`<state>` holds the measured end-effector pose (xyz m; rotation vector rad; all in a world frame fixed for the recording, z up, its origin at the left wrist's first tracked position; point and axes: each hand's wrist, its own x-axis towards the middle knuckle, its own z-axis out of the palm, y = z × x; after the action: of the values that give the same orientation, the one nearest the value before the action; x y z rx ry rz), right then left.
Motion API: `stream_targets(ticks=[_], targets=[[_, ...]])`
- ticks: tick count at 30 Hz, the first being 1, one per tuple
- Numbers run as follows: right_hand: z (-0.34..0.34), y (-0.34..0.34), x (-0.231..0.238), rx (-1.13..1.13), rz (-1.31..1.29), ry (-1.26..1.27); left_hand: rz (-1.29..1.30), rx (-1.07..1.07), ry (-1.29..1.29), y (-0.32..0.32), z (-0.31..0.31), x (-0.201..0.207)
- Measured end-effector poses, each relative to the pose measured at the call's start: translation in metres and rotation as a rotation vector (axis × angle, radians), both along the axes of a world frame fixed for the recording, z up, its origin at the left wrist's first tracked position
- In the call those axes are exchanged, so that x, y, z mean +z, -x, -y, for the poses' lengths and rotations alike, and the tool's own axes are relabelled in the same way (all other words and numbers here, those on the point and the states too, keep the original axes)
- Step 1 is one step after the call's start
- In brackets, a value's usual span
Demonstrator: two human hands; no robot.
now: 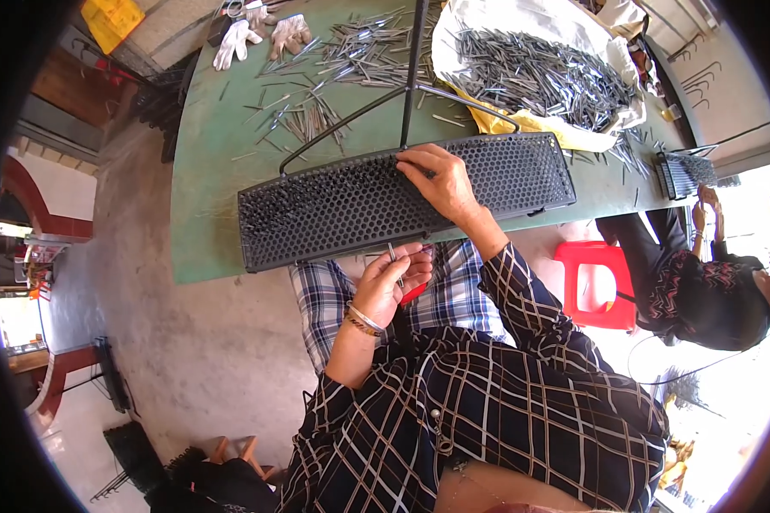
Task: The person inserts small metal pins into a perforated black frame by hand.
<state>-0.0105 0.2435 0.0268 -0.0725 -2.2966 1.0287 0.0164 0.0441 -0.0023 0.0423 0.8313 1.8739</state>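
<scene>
A long black rack with rows of round holes hangs tilted at the table's near edge, from a frame of dark rods. Small dark pins fill many holes at its left end; more show toward the right end. My right hand is over the rack's middle, fingertips pinched together at its far edge; what they hold, if anything, is hidden. Below the rack's near edge, my left hand is closed around a thin metal rod that sticks up between thumb and fingers.
The green table bears scattered thin metal rods and a white-and-yellow sack heaped with more. White work gloves lie at the far left. To the right are a red stool and another person at a smaller rack.
</scene>
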Motion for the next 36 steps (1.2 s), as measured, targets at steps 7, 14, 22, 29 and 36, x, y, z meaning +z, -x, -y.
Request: stream_targets(ticks=[7, 14, 22, 29, 36], targets=[[-0.002, -0.002, 0.001, 0.062, -0.059, -0.201, -0.015, -0.025, 0.002, -0.001, -0.002, 0.003], [0.023, -0.024, 0.026, 0.225, 0.266, 0.239, 0.002, -0.016, -0.083, 0.008, 0.005, 0.02], [0.066, -0.012, 0.025, 0.322, 0.338, 0.51, -0.083, 0.088, -0.048, 0.017, 0.023, 0.015], [0.081, 0.05, 0.013, 0.111, 0.018, 0.223, -0.093, 0.156, 0.043, 0.024, 0.041, 0.01], [0.089, 0.055, -0.002, 0.204, -0.019, 0.064, -0.089, 0.125, 0.091, 0.021, 0.05, 0.002]])
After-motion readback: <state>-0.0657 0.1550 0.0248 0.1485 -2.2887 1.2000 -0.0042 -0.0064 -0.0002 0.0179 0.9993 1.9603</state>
